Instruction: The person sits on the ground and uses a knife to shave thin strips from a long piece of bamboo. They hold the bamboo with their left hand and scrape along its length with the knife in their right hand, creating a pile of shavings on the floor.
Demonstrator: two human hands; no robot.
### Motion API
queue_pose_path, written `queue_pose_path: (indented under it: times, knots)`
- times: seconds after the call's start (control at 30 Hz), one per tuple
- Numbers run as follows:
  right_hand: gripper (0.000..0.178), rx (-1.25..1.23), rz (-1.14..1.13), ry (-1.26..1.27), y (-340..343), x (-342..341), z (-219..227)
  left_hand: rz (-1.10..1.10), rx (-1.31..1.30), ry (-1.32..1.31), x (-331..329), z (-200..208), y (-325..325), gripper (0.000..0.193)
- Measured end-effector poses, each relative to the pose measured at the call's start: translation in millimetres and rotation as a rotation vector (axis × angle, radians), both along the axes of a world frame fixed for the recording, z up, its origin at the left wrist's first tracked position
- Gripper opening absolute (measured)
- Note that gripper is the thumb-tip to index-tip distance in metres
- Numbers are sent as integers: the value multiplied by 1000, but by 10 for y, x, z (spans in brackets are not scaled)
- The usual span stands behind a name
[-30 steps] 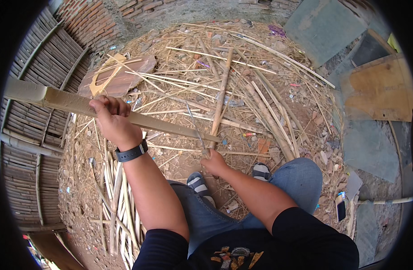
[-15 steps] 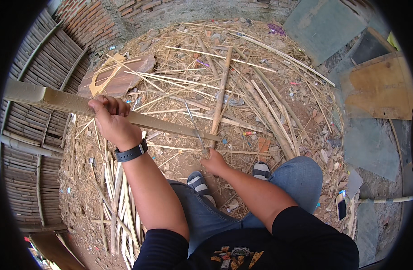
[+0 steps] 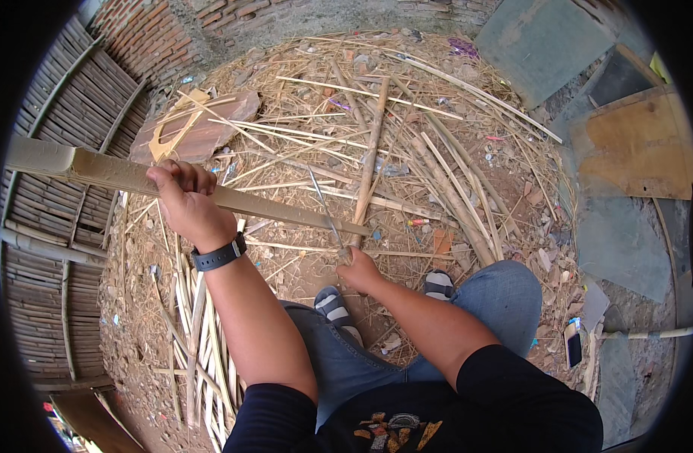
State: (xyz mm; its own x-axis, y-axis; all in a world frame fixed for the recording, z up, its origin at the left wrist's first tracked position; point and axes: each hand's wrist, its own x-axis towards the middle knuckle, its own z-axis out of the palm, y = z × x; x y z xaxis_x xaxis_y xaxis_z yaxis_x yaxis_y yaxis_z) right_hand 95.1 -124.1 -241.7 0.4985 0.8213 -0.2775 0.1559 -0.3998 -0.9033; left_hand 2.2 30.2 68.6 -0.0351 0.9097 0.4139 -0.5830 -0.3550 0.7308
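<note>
My left hand is closed around a long split piece of bamboo, which slants from the upper left down toward the middle. A dark watch is on that wrist. In my right hand is the handle of a knife; its long, narrow blade points up and left and crosses the bamboo close to its right end. That end lies over a round wooden pole on the ground. The knife's handle is mostly hidden by my fingers.
Split bamboo strips lie in a pile at the lower left. More poles and shavings cover the ground ahead. A bamboo wall stands left, a brick wall behind, and flat sheets lean at right. A phone lies lower right.
Almost nothing differs. My left hand and the bamboo have shifted very slightly to the left; the knife stays across the bamboo at nearly the same spot.
</note>
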Motion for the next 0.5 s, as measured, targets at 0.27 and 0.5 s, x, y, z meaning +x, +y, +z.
queue_pose_path:
  times: [0.27,0.5]
  knots:
    - [59,-39,2,52,-16,1,90,6,10,4,-4,-5,2,39]
    - [49,27,-10,-39,5,-4,-47,1,14,15,-8,-12,21,39]
